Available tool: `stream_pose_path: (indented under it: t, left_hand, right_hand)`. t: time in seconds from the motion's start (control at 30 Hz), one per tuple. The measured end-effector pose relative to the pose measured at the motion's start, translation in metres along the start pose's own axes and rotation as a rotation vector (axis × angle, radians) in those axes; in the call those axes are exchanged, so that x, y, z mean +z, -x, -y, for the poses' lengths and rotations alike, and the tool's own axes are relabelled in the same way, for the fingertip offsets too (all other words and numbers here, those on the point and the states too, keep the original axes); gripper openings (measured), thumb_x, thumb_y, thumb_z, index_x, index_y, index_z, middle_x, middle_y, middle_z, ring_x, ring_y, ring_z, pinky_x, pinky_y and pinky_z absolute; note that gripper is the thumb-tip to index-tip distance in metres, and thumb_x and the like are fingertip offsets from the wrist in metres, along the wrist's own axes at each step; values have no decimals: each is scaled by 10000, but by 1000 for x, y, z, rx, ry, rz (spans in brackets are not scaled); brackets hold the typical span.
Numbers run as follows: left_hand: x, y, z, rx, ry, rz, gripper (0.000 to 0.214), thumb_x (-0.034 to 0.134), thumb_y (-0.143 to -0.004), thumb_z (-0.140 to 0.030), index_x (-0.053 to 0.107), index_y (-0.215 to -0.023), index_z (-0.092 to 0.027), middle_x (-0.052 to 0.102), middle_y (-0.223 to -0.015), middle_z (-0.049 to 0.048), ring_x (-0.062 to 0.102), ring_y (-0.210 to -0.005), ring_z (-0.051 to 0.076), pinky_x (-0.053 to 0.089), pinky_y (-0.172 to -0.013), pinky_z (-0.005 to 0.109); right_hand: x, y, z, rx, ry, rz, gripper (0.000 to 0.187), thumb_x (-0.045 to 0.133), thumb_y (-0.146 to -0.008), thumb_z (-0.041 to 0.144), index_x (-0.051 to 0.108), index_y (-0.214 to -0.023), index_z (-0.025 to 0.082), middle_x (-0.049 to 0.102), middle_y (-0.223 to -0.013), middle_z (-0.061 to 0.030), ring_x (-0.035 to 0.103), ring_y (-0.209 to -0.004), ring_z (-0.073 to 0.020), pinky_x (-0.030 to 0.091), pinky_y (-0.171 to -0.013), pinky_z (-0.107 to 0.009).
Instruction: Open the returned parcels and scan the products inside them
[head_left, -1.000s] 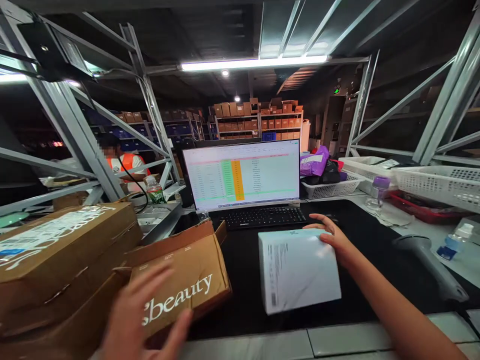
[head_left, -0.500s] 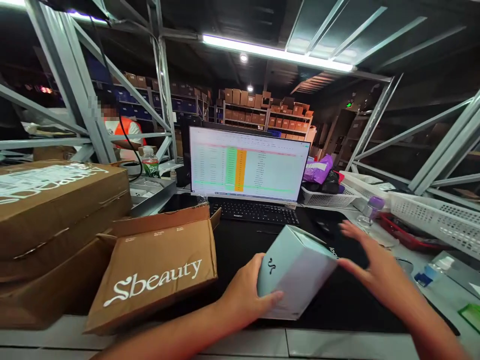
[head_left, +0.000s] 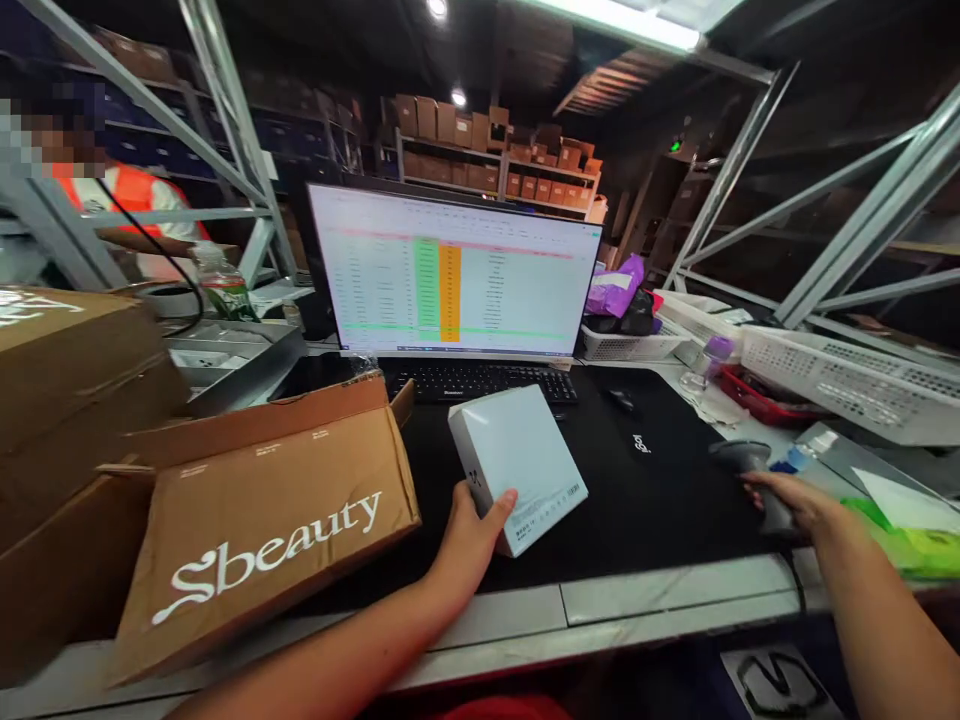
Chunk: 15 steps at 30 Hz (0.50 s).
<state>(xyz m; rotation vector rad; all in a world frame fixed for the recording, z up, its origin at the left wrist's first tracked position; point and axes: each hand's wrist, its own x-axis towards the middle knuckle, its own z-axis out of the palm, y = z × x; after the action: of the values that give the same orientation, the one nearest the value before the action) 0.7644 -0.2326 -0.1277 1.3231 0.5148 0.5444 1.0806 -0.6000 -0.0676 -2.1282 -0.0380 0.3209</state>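
Shifting since the earlier frame, the right hand (head_left: 791,505) is no longer on the white carton (head_left: 525,460) and is now gripping a handheld barcode scanner (head_left: 750,462) at the right end of the black desk mat (head_left: 660,500), fingers wrapped around its grey handle. The left hand (head_left: 469,530) is carrying the carton alone, grasping its lower corner with the thumb lying across the near face; the remaining fingers are hidden beneath.

The carton is sitting tilted above the mat, between the front bench edge (head_left: 675,592) and the keyboard (head_left: 480,382). Whether its lower edge is touching the mat cannot be confirmed. An opened brown Sbeauty mailer box (head_left: 255,540) is standing just to its left.

Assessment: the carton is appearing light and stiff, but its smooth coated card may prove slippery, and its corners may dent. A secure hold would be flat across two opposite faces, with the palm supporting the underside, rather than at the single corner now being held.
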Motion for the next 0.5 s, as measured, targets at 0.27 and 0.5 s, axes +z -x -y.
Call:
stream_pose_path:
  t: [0.27,0.5]
  left_hand:
    - [0,1,-4,41,-87,-53,744,766,-663,-629,436,-1162,-185,592,-1274,169,561,-1225,336,438,-1056,509]
    - [0,1,-3,35,-77,-35,740,755,-666,-637,419,-1150,-188,588,-1276,178,565,-1222,328,443,-1052,484]
  right_hand:
    - [72,133,55,-189,51,399,458,761,-720,502,601,-997,175,553,-594,41,469,-470,-98,375,-454,-229]
    - [101,178,70,-265,201,530,341,704,-769,433,631,-967,165,579,-610,32,497,-497,-93,368,-466,-212]
